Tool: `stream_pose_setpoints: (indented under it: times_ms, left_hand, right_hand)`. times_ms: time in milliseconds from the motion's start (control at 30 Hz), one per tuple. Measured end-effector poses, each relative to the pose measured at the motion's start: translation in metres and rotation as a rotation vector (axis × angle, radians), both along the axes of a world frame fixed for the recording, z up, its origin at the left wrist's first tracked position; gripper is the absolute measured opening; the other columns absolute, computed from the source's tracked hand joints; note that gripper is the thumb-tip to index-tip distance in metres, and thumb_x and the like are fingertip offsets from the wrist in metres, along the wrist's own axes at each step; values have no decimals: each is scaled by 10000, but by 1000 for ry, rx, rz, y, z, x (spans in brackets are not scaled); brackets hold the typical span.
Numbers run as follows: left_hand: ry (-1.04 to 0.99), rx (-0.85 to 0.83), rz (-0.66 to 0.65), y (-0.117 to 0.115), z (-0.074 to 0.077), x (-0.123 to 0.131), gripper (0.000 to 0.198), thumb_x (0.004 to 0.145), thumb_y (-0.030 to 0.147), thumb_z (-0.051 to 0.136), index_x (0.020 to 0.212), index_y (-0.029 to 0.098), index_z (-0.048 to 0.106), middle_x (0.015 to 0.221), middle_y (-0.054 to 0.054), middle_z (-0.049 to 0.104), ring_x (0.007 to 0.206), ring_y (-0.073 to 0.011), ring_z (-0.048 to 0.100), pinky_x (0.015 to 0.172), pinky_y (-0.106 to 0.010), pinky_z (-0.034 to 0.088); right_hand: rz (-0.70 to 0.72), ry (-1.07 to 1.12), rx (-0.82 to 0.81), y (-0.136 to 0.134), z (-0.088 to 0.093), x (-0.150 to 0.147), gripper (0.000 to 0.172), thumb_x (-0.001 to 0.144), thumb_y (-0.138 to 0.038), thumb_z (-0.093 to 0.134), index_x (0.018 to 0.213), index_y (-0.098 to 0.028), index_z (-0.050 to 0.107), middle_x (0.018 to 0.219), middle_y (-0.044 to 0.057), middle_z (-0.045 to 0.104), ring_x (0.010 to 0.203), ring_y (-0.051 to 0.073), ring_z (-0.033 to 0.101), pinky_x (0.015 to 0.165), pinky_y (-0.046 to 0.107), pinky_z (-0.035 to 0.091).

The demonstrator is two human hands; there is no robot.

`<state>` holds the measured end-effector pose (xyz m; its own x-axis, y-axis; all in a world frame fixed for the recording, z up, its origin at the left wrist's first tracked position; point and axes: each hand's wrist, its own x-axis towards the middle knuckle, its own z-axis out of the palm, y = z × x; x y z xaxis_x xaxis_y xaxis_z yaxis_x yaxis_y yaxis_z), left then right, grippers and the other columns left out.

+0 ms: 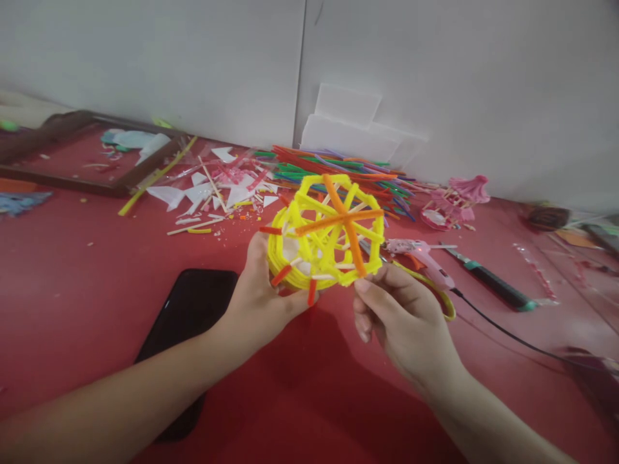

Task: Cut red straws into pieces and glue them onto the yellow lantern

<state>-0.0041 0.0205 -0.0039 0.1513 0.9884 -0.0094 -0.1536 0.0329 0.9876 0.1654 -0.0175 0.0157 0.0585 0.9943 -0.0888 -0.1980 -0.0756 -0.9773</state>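
2 fuzzy orange strips (pixel 344 218) crossed over yellow openwork dome (pixel 330 246); left hand (pixel 257 283) cupping it, right hand (pixel 409 319) pinching edge.

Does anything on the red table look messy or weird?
Yes, the white scraps lie scattered among thin sticks, left of the heaped pipe cleaners. They look messy because they're jagged and point every which way.

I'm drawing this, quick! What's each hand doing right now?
Left hand: holding the yellow fuzzy frame.
Right hand: curled at the frame's lower edge; whether it's gripping can't be told.
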Motion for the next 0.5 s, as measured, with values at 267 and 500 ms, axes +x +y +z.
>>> stream_pose_setpoints:
  times_ms: [267, 500]
  left_hand:
    - [-59, 16, -15, 1, -2, 0, 616, 654, 76, 784, 1130, 273, 445, 1159, -10, 670, 1057, -228, 697, 871, -341, 594]
    - [-48, 45, -3, 1, -4, 1, 678, 631, 48, 786, 1161, 311, 454, 1199, 17, 661, 1061, -220, 690, 858, -313, 591]
  right_hand:
    - [-150, -610, 374, -10, -1, -3, 62, 848, -169, 620, 795, -200, 612, 585, -55, 635, 437, 70, 584, 423, 155, 492]
    - [-243, -895, 593, -12, -5, -3, 71, 831, -128, 633, 864, -191, 640, 680, -40, 693, 553, 81, 652, 547, 160, 552]
